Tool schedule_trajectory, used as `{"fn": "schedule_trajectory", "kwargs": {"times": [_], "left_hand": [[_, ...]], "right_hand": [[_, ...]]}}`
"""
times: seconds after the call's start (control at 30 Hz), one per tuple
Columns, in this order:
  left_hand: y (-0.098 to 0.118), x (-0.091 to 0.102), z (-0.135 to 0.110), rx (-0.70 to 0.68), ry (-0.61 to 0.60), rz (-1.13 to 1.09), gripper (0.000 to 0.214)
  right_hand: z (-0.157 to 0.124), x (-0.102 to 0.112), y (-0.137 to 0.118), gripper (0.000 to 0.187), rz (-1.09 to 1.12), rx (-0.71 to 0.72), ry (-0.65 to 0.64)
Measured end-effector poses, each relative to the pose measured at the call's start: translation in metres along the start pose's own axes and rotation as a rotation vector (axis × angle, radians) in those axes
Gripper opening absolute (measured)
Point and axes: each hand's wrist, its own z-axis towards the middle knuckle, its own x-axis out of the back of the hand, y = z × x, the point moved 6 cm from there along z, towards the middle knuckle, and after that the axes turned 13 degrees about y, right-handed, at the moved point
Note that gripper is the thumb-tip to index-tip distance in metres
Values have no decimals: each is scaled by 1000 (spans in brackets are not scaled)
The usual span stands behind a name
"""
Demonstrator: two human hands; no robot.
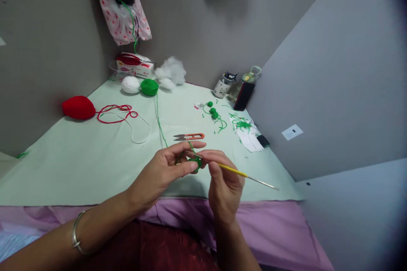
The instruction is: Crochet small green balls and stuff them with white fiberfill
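Here's my feed: the small green crochet piece (198, 163) is up in the air, above the tabletop (95, 169), just in from the middle of its near edge. My left hand (165, 166) has it pinched between thumb and fingers, index stretched out above. My right hand (225, 182) has its grip around the yellow handle of the crochet hook (232, 170), one end in at the stitches, the bare metal end pointing right. Fingers hide the very tip, so I can't tell whether a loop is caught.

That's my first worry: pull back at a bad angle and a loop could slip off, or the hook could split the yarn. Squeeze that pinch too loosely and the piece might twist; too tightly, and the hole could be hard to find.

Further out, the green yarn strand (158, 114) passes just beside the blade tips of the thread snips (194, 136). A sideways tug could snag it there. It runs back to the green yarn ball (149, 87) near the far edge; a hard pull might set that rolling. Toward the left edge, loose red yarn (110, 114) overlaps a white strand (149, 129), ripe for tangling. By the right edge, green clippings (241, 124) could cling to the work.
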Motion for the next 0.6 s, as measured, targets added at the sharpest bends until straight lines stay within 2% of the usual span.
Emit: {"fn": "schedule_trajectory", "kwargs": {"times": [0.17, 0.27, 0.37, 0.5, 0.53, 0.6], "left_hand": [[2, 7, 1, -69, 37, 76, 33], [4, 10, 1, -79, 34, 84, 34], [5, 10, 0, -121, 50, 139, 35], [6, 9, -2, -208, 127, 235, 39], [5, 8, -2, -190, 123, 209, 43], [-2, 5, -1, -48, 64, 95, 50]], "right_hand": [[1, 4, 10, 19, 106, -163, 34], [1, 6, 5, 22, 78, -149, 21], [-2, 6, -9, 24, -85, 34, -11], [-17, -4, -24, 30, -392, 458, -126], [-21, -5, -25, 32, -470, 565, -121], [-28, -6, -25, 36, -577, 716, -65]]}}
